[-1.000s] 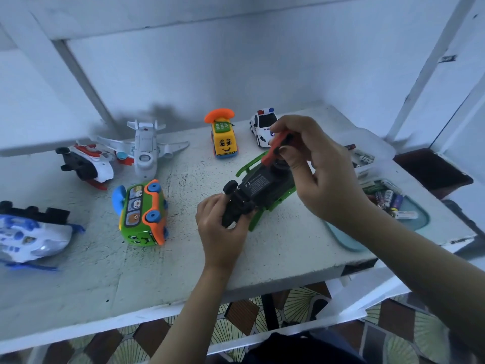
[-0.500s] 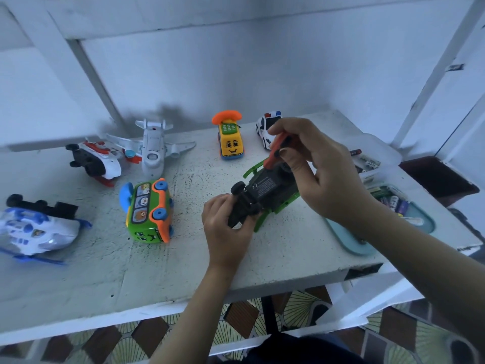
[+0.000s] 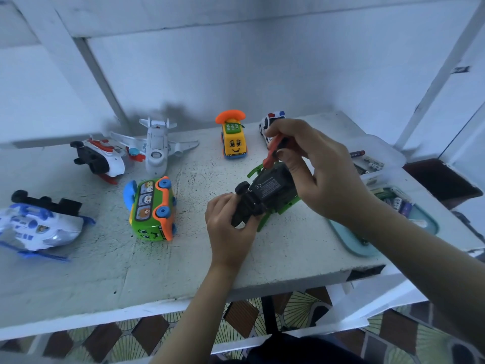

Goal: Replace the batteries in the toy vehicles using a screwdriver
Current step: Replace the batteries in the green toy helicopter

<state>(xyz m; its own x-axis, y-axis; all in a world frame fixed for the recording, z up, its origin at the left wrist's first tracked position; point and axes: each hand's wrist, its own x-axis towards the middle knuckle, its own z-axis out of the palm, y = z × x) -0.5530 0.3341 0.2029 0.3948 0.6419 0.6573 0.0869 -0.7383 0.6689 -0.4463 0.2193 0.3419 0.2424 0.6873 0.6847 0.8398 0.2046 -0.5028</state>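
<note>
Head: toy bus [image 3: 152, 208] on speckled table [image 3: 105, 271], tiled floor [image 3: 241, 317]

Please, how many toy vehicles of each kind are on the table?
Helicopters: 2 (white-red helicopter, white-blue helicopter)
Airplane: 1
Cars: 2 (yellow car, police car)
Bus: 1
Green-black toy, held upside down, kind unclear: 1
Total: 7

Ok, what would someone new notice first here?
In the middle, the left hand holds an upturned green toy vehicle while the right hand grips an orange-handled screwdriver at its black underside. A bright green-and-orange toy bus sits to their left, a yellow smiling phone car behind.
</note>
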